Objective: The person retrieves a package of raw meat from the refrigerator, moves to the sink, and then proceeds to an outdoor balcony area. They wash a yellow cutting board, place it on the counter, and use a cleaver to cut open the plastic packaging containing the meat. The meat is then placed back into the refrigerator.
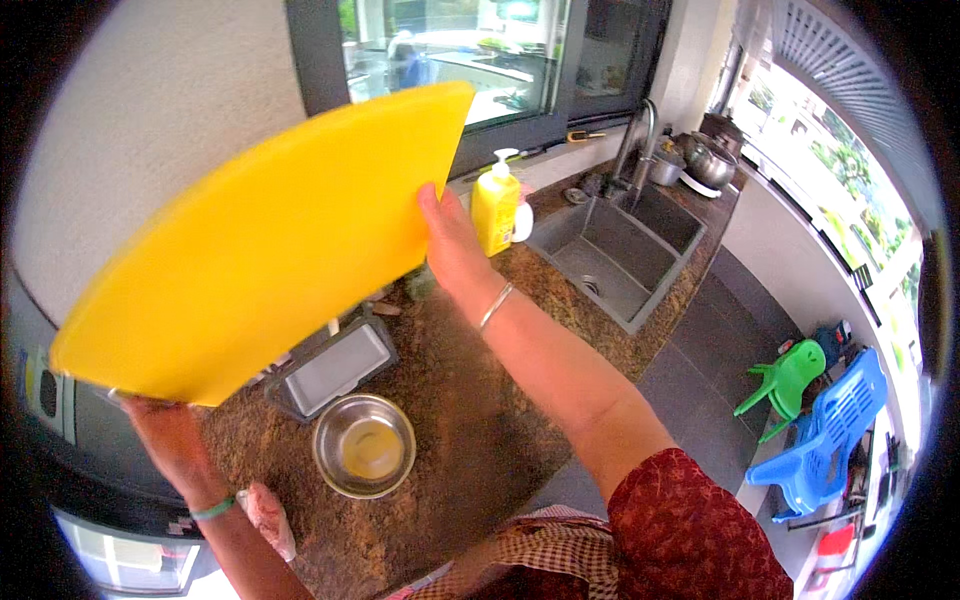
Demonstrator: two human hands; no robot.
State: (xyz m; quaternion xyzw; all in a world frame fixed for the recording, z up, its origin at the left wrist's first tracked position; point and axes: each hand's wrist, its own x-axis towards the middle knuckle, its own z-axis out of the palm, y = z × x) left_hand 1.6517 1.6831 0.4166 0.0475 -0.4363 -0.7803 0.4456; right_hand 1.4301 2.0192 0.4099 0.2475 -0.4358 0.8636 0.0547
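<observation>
A large flat yellow board [277, 232], probably a plastic cutting board, is held up at a tilt above the counter between my two hands. My right hand [457, 236] grips its right edge, the thumb lying over the yellow face. At the lower left edge is my left hand [161, 435], its fingers partly hidden by the board. Below it on the brown stone countertop [465, 442] stands a steel bowl [364, 446] with some pale yellow contents. A grey rectangular tray-like item [339, 367] with a dark rim lies behind the bowl, partly covered by the board.
A pinkish plastic-wrapped packet [268, 517] lies beside my left forearm. A yellow pump bottle [495, 206] stands beyond my right hand, near a double sink [607, 259] with a faucet [645, 142]. Farther back sits a steel kettle [709, 161]. Green [795, 375] and blue plastic chairs [817, 442] are at right.
</observation>
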